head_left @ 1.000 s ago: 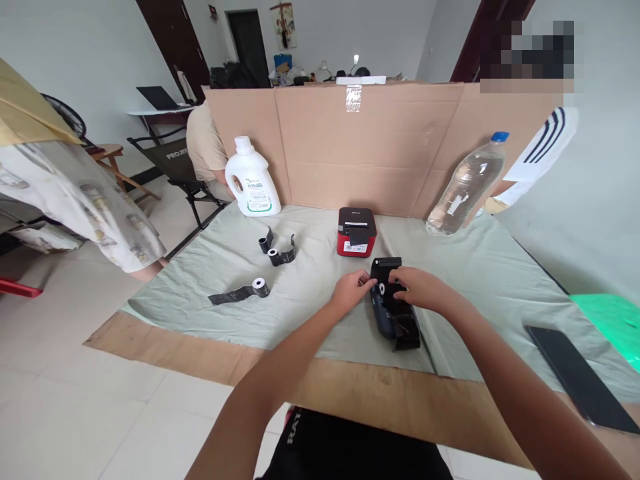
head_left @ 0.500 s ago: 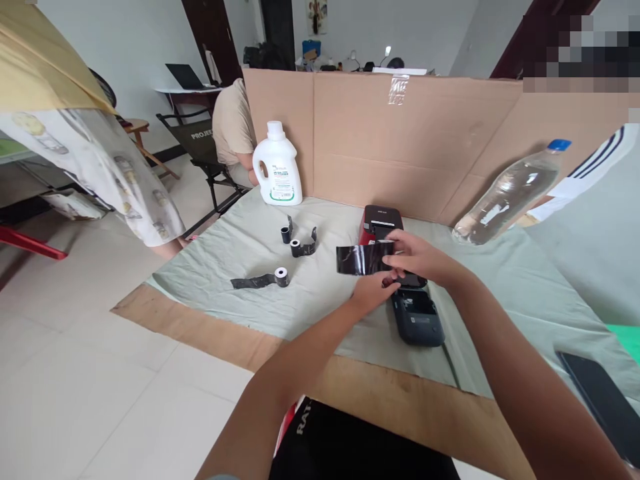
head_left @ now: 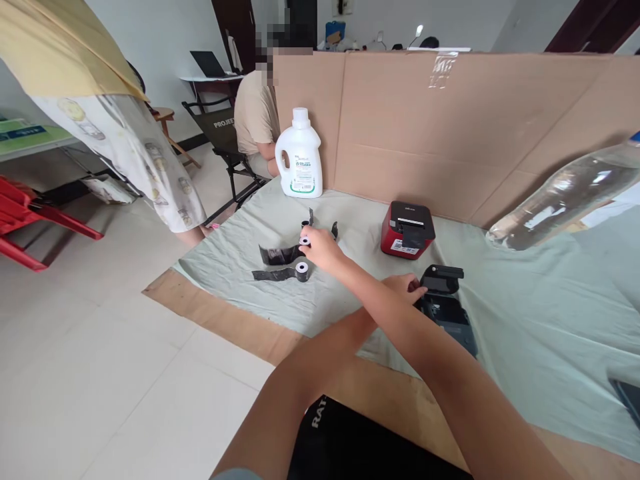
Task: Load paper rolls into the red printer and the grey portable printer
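Note:
My right hand [head_left: 323, 248] reaches across to the left, its fingers pinched on a roll of black label paper [head_left: 280, 255] with a loose strip trailing left. Just below it lies another black paper roll [head_left: 302, 271], white at its end, with its own strip. Two more rolls behind are partly covered by my hand. My left hand [head_left: 401, 285] is under my right forearm, fingers curled at the left edge of a small black printer [head_left: 457, 323]. That printer's lid [head_left: 441, 280] stands open.
A red and black printer [head_left: 407, 230] sits farther back with a black strip at its front. A white detergent bottle [head_left: 301, 157] stands by the cardboard screen [head_left: 400, 120]. A clear bottle [head_left: 560, 193] leans at right; a phone [head_left: 625, 397] lies near the right edge. Two people are at left.
My right hand has carried the black roll from above the black printer leftwards to the other rolls. My left hand has stayed at the printer. The view has shifted right to left objects.

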A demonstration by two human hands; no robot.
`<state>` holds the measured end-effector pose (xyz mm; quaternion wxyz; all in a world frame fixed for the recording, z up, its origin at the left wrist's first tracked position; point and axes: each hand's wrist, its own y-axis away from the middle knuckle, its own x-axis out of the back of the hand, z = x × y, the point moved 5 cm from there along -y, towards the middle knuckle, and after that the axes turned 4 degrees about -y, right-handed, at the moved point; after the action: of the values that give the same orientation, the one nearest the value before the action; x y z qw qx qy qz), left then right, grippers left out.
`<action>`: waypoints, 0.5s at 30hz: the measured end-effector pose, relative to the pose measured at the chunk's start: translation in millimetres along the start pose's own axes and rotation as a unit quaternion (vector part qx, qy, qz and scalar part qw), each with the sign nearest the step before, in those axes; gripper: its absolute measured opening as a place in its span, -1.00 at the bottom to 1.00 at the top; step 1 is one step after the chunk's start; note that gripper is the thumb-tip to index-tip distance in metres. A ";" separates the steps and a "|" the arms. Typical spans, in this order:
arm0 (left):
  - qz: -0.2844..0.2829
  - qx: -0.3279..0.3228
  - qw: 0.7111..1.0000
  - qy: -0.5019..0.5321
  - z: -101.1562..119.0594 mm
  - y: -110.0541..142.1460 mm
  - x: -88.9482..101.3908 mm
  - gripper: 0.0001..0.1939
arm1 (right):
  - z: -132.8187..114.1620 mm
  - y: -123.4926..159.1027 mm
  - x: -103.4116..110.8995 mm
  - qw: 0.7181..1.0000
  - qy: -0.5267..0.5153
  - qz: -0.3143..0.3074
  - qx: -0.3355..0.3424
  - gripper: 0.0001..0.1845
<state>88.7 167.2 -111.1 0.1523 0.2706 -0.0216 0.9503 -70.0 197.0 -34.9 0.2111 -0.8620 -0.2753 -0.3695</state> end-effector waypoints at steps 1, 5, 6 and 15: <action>-0.003 -0.004 1.000 -0.008 -0.2 -0.5 0.1 -0.72 | 4.1 0.0 -9.0 1.000 0.010 -0.013 -0.009 -0.89; -0.002 -0.019 0.999 -0.026 -0.2 -1.4 1.6 -0.71 | 18.7 2.4 -26.4 0.999 0.014 -0.036 -0.027 -0.89; -0.002 -0.020 0.999 -0.029 -0.2 -1.6 2.0 -0.71 | 20.6 2.8 -27.0 0.999 0.015 -0.039 -0.029 -0.86; 0.028 -0.019 0.998 -0.048 -1.6 -4.6 -2.5 -0.75 | 9.5 43.3 -9.5 1.000 -0.001 0.010 0.004 -0.58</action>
<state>91.3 171.1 -114.0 0.1294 0.3124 -0.0545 0.9395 -43.2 166.5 -55.1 0.2178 -0.8643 -0.2688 -0.3651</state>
